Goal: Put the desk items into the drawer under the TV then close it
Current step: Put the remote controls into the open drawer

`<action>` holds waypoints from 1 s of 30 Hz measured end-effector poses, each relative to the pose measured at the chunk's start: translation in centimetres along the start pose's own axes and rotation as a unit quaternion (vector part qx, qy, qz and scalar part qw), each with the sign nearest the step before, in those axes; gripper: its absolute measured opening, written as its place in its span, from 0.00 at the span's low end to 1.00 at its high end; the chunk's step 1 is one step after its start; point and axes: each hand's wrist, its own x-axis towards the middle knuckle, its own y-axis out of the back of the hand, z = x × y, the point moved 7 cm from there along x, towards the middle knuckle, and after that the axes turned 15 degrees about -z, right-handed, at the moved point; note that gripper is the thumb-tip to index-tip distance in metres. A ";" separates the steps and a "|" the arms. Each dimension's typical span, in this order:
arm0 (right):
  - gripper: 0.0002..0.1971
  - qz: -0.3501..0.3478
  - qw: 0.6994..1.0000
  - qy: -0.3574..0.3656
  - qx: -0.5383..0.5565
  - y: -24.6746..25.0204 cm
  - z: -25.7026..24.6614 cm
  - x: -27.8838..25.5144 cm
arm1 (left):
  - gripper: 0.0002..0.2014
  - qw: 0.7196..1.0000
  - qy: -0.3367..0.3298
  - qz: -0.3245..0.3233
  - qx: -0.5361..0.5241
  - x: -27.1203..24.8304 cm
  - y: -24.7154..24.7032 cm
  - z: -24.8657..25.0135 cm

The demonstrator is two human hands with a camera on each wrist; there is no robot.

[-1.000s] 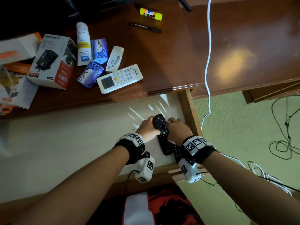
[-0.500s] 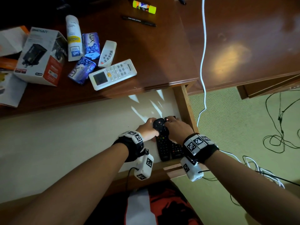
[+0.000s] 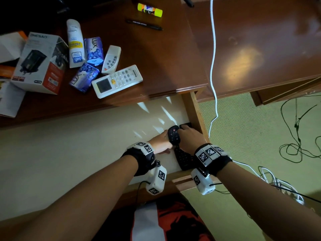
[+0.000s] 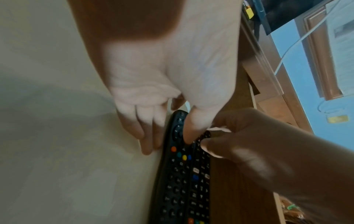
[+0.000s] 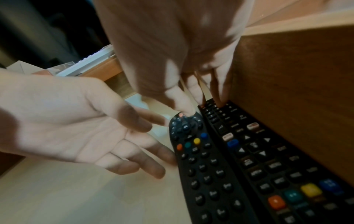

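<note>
Two black remotes lie side by side in the open drawer (image 3: 86, 145), against its right wall (image 3: 196, 115). The rounded remote (image 3: 173, 134) (image 5: 201, 159) (image 4: 176, 174) is on the left, the flat remote (image 3: 185, 126) (image 5: 268, 159) next to the wall. My left hand (image 3: 160, 140) (image 4: 153, 91) has straight fingers along the rounded remote's left edge and its thumb on top. My right hand (image 3: 189, 138) (image 5: 162, 53) touches the far ends of both remotes with straight fingertips. Neither hand lifts anything.
On the desk top lie a white AC remote (image 3: 118, 80), a small white remote (image 3: 111, 60), two purple soap boxes (image 3: 93, 48), a white tube (image 3: 75, 43), an adapter box (image 3: 40, 63), a glue stick (image 3: 150, 9) and a pen (image 3: 144, 25). A white cable (image 3: 213, 66) hangs beside the drawer.
The rounded remote, held slanted across the other one a second ago, now lies flat and parallel beside it. Both hands have shifted towards the drawer's right wall.
</note>
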 end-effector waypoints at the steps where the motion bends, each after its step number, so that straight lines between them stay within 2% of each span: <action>1: 0.15 0.001 1.000 0.001 0.003 0.1 -0.1 0.0 | 0.34 0.999 0.013 0.021 0.023 -0.4 0.5 -0.2; 3: 0.14 0.007 1.000 0.004 0.015 0.7 -0.6 0.0 | 0.34 0.996 0.026 0.064 0.063 -1.6 1.8 -0.4; 4: 0.14 0.015 1.000 0.004 0.023 1.1 -0.8 0.0 | 0.31 0.994 0.016 0.078 0.072 -2.2 2.5 -0.3; 7: 0.11 0.067 0.996 0.015 0.064 3.3 -2.0 -0.2 | 0.14 0.987 -0.080 0.136 0.044 -5.2 4.9 1.1; 9: 0.09 0.121 0.986 0.040 0.108 5.4 -3.1 -0.3 | 0.08 0.966 -0.162 0.201 -0.004 -8.4 7.0 2.2; 12: 0.06 0.228 0.953 0.122 0.160 9.4 -5.7 -0.8 | 0.06 0.918 -0.246 0.311 -0.012 -13.5 10.5 3.3; 15: 0.04 0.329 0.907 0.217 0.149 13.5 -9.0 -1.6 | 0.06 0.895 -0.218 0.388 0.039 -16.7 13.9 4.0; 16: 0.08 0.339 0.902 0.232 0.129 14.5 -10.1 -1.4 | 0.07 0.886 -0.201 0.414 0.051 -17.3 15.2 3.9; 19: 0.27 0.312 0.917 0.244 0.045 16.4 -13.5 0.0 | 0.08 0.847 -0.175 0.491 0.105 -18.5 18.4 4.4; 22: 0.36 0.215 0.946 0.242 -0.016 16.0 -16.2 2.3 | 0.10 0.823 -0.170 0.525 0.135 -18.6 20.8 5.4; 23: 0.36 0.191 0.953 0.234 -0.022 15.6 -16.5 2.9 | 0.10 0.819 -0.170 0.531 0.139 -18.5 21.5 5.8; 25: 0.33 0.197 0.956 0.212 -0.036 15.0 -16.6 3.2 | 0.11 0.815 -0.159 0.533 0.160 -18.1 22.5 6.8; 27: 0.26 0.249 0.949 0.186 -0.055 14.7 -16.1 2.8 | 0.14 0.820 -0.146 0.517 0.196 -17.2 23.3 7.8; 30: 0.12 0.345 0.921 0.163 -0.080 14.0 -15.4 1.4 | 0.16 0.823 -0.125 0.488 0.262 -15.7 24.0 9.3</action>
